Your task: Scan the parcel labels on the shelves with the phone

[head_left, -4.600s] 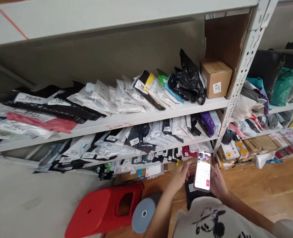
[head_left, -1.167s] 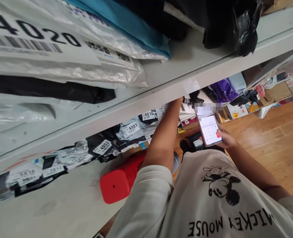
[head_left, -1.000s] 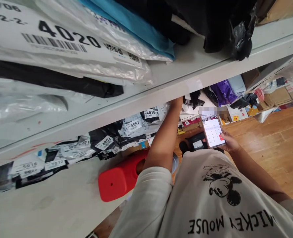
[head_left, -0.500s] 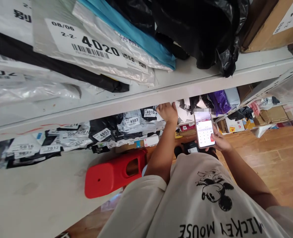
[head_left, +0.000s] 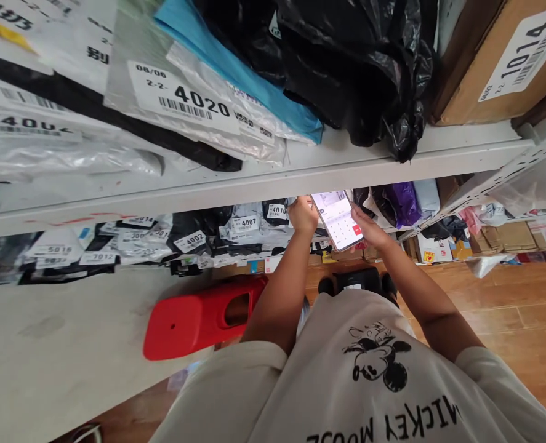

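My right hand [head_left: 367, 226] grips a smartphone [head_left: 340, 223], whose lit screen shows a number keypad with a red key. The phone is tilted and right beside my left hand [head_left: 303, 214]. My left hand reaches to the lower shelf with its fingers curled under the upper shelf's edge, among the parcels; what they hold is hidden. Close to its left are a parcel labelled 4010 [head_left: 277, 211] and a grey parcel labelled 4007 [head_left: 245, 225]. A purple parcel [head_left: 404, 203] lies farther right on that shelf.
Above, the upper shelf [head_left: 254, 184] bears a parcel labelled 4020 [head_left: 184, 101], a black plastic bag [head_left: 346, 67] and a cardboard box labelled 1014 [head_left: 498, 67]. A red stool [head_left: 184, 323] stands below left. Boxes [head_left: 508, 237] line the wooden floor [head_left: 508, 307] at right.
My right hand has brought the phone leftward and up, close to my left hand. My left hand stays at the lower-shelf parcels, its fingers less visible. The view has shifted slightly.
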Demonstrator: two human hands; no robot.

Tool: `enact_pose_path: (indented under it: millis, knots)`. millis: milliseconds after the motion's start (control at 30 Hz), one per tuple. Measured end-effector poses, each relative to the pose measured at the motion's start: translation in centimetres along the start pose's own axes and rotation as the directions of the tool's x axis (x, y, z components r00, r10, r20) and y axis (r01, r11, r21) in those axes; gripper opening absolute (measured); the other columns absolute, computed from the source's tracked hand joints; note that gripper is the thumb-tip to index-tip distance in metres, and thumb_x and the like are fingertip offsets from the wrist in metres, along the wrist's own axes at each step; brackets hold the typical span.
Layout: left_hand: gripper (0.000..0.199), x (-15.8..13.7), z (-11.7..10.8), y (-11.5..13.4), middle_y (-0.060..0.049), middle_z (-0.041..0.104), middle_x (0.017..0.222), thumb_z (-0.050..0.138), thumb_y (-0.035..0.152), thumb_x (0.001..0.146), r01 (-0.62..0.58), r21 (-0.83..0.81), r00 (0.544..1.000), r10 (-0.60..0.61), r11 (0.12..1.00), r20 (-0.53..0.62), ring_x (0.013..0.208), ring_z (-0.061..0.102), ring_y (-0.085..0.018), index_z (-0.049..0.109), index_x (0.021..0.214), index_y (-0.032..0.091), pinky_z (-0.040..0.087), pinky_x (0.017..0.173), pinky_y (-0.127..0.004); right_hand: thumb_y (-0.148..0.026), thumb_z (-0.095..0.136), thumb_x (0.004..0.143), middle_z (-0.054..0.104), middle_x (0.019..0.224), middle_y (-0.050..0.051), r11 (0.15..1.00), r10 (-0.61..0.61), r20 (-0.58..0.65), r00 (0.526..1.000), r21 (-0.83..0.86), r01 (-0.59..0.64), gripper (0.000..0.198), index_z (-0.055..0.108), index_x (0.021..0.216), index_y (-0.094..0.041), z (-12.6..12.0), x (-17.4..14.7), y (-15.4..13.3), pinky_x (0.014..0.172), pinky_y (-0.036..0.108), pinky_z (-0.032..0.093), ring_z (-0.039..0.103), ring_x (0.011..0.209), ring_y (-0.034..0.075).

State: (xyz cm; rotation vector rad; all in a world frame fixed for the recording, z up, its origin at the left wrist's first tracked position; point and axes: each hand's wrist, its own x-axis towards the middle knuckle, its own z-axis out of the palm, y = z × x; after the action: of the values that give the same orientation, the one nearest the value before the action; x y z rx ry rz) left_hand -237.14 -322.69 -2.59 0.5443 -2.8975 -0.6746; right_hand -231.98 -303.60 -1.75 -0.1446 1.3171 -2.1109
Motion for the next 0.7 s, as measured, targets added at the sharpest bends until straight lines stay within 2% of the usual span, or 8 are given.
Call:
enact_pose_path:
  millis: [133, 400, 700]
  knots:
    - [0.022, 0.25, 0.16, -0.42, -0.011, 0.076, 0.101, 0.058, 0.023, 0.081, -0.049, -0.009, 0.999, 0.049, 0.999, 0.012, 0.101, 0.071, -0.030, 0.061, 0.102, 0.020, 0.051, 0.095, -0.040, -0.061, 0.048, 0.100, 0.073, 0.116, 0.007, 1.000, -0.016, 0.022, 1.000, -0.004, 0.016, 0.054, 0.041, 0.145, -0.034, -0.14, 0.30, -0.35, 0.037, 0.027, 0.054, 0.076, 0.072, 0.024]
    - [0.024, 0.25, 0.35, -0.63, -0.011, 0.075, 0.099, 0.057, 0.030, 0.082, -0.047, -0.043, 0.999, 0.047, 0.998, -0.005, 0.100, 0.071, -0.030, 0.062, 0.104, 0.021, 0.050, 0.095, -0.040, -0.064, 0.051, 0.096, 0.072, 0.117, 0.008, 0.999, -0.039, 0.033, 0.999, -0.007, 0.039, 0.057, 0.042, 0.144, -0.034, -0.20, 0.13, -0.72, 0.036, 0.027, 0.055, 0.075, 0.072, 0.024]
    - [0.021, 0.24, 0.39, -0.66, -0.009, 0.075, 0.100, 0.057, 0.025, 0.080, -0.023, -0.061, 1.000, 0.023, 0.998, -0.008, 0.103, 0.071, -0.029, 0.059, 0.101, 0.023, 0.050, 0.097, -0.039, -0.067, 0.053, 0.094, 0.072, 0.115, 0.008, 0.999, -0.035, 0.034, 0.999, -0.007, 0.035, 0.059, 0.044, 0.141, -0.032, -0.07, -0.05, -0.84, 0.036, 0.027, 0.055, 0.075, 0.069, 0.024]
